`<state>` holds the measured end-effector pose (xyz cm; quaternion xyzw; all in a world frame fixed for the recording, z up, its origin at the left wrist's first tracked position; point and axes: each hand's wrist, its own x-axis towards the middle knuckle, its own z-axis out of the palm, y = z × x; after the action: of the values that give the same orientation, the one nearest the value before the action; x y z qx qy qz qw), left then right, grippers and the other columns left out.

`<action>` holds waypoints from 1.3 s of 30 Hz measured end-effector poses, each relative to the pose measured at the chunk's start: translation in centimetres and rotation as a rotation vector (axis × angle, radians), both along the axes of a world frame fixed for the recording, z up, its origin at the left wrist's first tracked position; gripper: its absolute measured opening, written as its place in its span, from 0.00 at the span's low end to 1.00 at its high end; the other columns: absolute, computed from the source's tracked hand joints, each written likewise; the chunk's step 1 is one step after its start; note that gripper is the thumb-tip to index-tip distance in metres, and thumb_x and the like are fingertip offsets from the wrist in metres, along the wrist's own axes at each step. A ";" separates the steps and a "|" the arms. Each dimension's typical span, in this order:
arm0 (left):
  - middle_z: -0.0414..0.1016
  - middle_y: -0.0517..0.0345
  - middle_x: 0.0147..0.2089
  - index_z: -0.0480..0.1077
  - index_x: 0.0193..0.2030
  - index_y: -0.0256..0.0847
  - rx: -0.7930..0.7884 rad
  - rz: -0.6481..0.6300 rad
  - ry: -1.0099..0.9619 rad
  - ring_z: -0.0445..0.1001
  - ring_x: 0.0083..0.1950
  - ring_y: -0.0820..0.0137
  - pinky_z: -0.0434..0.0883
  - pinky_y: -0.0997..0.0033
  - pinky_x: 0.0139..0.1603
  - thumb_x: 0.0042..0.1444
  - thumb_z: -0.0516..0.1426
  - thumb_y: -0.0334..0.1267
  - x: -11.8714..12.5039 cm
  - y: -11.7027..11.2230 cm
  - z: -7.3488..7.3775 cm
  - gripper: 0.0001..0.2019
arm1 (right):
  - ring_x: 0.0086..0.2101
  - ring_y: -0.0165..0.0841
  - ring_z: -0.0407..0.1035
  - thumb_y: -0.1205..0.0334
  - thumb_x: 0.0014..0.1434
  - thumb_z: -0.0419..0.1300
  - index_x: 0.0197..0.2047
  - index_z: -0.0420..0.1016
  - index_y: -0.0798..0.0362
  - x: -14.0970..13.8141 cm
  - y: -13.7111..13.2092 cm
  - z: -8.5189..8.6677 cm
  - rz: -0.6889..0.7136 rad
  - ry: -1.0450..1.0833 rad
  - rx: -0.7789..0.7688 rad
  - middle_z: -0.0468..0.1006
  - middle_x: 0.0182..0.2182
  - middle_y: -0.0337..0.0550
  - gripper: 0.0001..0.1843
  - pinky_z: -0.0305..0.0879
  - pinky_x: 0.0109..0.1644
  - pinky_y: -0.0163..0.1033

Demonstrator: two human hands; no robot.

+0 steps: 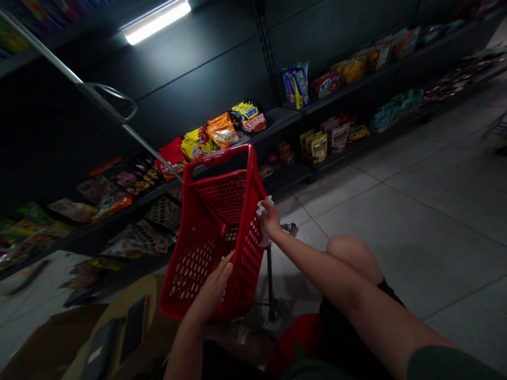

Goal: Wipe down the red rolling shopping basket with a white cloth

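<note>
A dim shop aisle fills the view, lit by a fluorescent tube [156,21] overhead. Dark metal shelving [186,89] runs along it, and a pale tiled floor [415,221] stretches away on the right. Snack packets [222,131] stand along the front edge of the shelf behind the basket, with more lying on the lower shelves towards the left end.

The person sits with one bare knee [352,258] showing, holding a red perforated plastic basket [225,198] up in front of them, tilted and clear of the floor. A long metal pull handle [106,100] with a looped end reaches from the basket's top rim towards the upper left, and a thin black pole [270,285] stands just beyond it.

The left hand [212,295] lies against the basket's near wall, fingers together; whether its grip is clamped there, I cannot tell. The right hand [270,220] has its grip closed on a white cloth [261,208], pressing it against the basket's right rim.
</note>
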<state>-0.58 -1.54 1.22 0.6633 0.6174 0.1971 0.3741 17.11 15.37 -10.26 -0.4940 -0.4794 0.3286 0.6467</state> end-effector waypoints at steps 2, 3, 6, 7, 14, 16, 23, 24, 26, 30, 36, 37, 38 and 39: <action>0.62 0.52 0.70 0.60 0.68 0.42 0.001 0.019 -0.006 0.56 0.72 0.64 0.49 0.57 0.74 0.66 0.45 0.52 0.4 0.3 -0.2 0.28 | 0.53 0.39 0.65 0.65 0.57 0.56 0.52 0.70 0.51 -0.7 -1.0 0.0 -0.014 0.022 -0.026 0.72 0.50 0.47 0.18 0.59 0.60 0.50; 0.62 0.52 0.70 0.59 0.68 0.42 0.003 0.045 -0.012 0.56 0.72 0.63 0.50 0.56 0.74 0.66 0.45 0.52 0.7 0.5 -0.5 0.28 | 0.53 0.40 0.65 0.66 0.56 0.56 0.51 0.70 0.51 -1.4 -2.6 0.1 -0.003 0.030 -0.023 0.72 0.50 0.47 0.18 0.58 0.60 0.50; 0.58 0.51 0.72 0.57 0.70 0.43 0.011 0.131 -0.050 0.54 0.73 0.63 0.51 0.57 0.74 0.65 0.46 0.53 1.3 0.8 -1.5 0.29 | 0.49 0.39 0.65 0.67 0.54 0.57 0.47 0.70 0.50 -3.9 -9.2 0.0 0.167 0.007 0.093 0.72 0.46 0.46 0.16 0.61 0.57 0.47; 0.58 0.51 0.72 0.56 0.70 0.42 0.014 0.150 -0.069 0.54 0.73 0.62 0.51 0.58 0.74 0.65 0.46 0.53 1.3 0.9 -1.8 0.30 | 0.47 0.38 0.66 0.67 0.54 0.59 0.45 0.71 0.49 -4.5 -11.1 0.0 0.265 -0.017 0.155 0.72 0.44 0.45 0.14 0.62 0.55 0.46; 0.58 0.52 0.72 0.60 0.68 0.40 0.008 0.193 -0.042 0.52 0.74 0.64 0.49 0.59 0.74 0.65 0.45 0.54 0.5 1.1 -1.7 0.30 | 0.46 0.37 0.66 0.73 0.48 0.57 0.38 0.73 0.51 -2.2 -5.7 -1.1 0.227 0.035 0.021 0.72 0.41 0.43 0.13 0.62 0.56 0.45; 0.59 0.53 0.72 0.60 0.68 0.41 -0.001 0.185 -0.034 0.52 0.74 0.64 0.48 0.58 0.74 0.66 0.44 0.54 0.3 1.3 -1.5 0.30 | 0.48 0.38 0.64 0.73 0.48 0.54 0.41 0.71 0.51 -1.9 -2.7 -1.3 0.083 0.079 -0.123 0.72 0.43 0.44 0.17 0.59 0.58 0.47; 0.61 0.52 0.71 0.60 0.68 0.41 0.041 0.167 -0.091 0.55 0.73 0.65 0.51 0.60 0.73 0.66 0.43 0.55 -0.6 2.2 -2.6 0.30 | 0.46 0.38 0.65 0.68 0.50 0.64 0.44 0.74 0.48 -6.2 -14.6 -1.4 0.422 -0.055 0.011 0.67 0.45 0.44 0.16 0.65 0.53 0.46; 0.61 0.52 0.71 0.61 0.68 0.41 0.046 0.181 -0.109 0.56 0.72 0.65 0.52 0.59 0.73 0.66 0.42 0.55 -0.7 2.3 -2.9 0.30 | 0.46 0.38 0.65 0.68 0.50 0.65 0.42 0.75 0.47 -6.5 -17.0 -1.6 0.553 -0.089 0.073 0.67 0.45 0.44 0.15 0.66 0.52 0.44; 0.61 0.52 0.70 0.61 0.67 0.41 0.045 0.205 -0.139 0.57 0.72 0.65 0.53 0.59 0.73 0.66 0.42 0.55 -1.0 2.4 -3.2 0.30 | 0.45 0.36 0.66 0.66 0.51 0.66 0.40 0.77 0.46 -6.4 -19.3 -2.2 0.783 -0.130 0.189 0.68 0.45 0.42 0.11 0.67 0.49 0.41; 0.63 0.53 0.69 0.61 0.67 0.42 0.028 0.191 -0.168 0.58 0.71 0.64 0.53 0.58 0.73 0.66 0.42 0.56 -0.9 2.3 -2.9 0.30 | 0.42 0.36 0.67 0.67 0.52 0.61 0.35 0.78 0.50 -3.7 -12.9 -2.9 0.637 -0.091 0.140 0.69 0.41 0.43 0.07 0.66 0.48 0.41; 0.61 0.56 0.71 0.61 0.68 0.45 0.043 0.194 -0.127 0.56 0.72 0.65 0.52 0.59 0.73 0.66 0.42 0.55 -0.2 2.5 -2.7 0.29 | 0.45 0.39 0.64 0.68 0.50 0.58 0.42 0.73 0.52 -2.7 -5.8 -1.5 0.122 -0.007 -0.154 0.71 0.41 0.45 0.14 0.61 0.55 0.49; 0.61 0.55 0.70 0.61 0.68 0.44 0.055 0.189 -0.127 0.57 0.72 0.65 0.52 0.60 0.73 0.67 0.42 0.55 0.0 2.6 -2.9 0.29 | 0.44 0.38 0.65 0.67 0.50 0.59 0.42 0.73 0.51 -3.4 -7.7 -1.4 0.180 -0.020 -0.107 0.70 0.40 0.44 0.14 0.62 0.54 0.48; 0.61 0.55 0.70 0.61 0.68 0.43 0.067 0.188 -0.127 0.57 0.72 0.66 0.52 0.60 0.73 0.67 0.43 0.54 0.1 2.8 -3.0 0.29 | 0.43 0.37 0.65 0.67 0.49 0.61 0.41 0.73 0.51 -4.2 -10.1 -1.4 0.244 -0.035 -0.065 0.70 0.39 0.42 0.14 0.64 0.52 0.45; 0.61 0.54 0.70 0.61 0.67 0.42 0.077 0.189 -0.128 0.57 0.72 0.66 0.52 0.61 0.73 0.67 0.43 0.54 0.2 3.0 -3.2 0.28 | 0.43 0.37 0.65 0.66 0.49 0.62 0.43 0.72 0.50 -4.9 -12.6 -1.6 0.340 -0.087 0.025 0.70 0.40 0.43 0.15 0.64 0.51 0.44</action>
<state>-0.42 1.43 -1.94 0.6022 0.6441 0.2967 0.3667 12.25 2.73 -11.81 -0.4116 -0.5876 0.4054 0.5665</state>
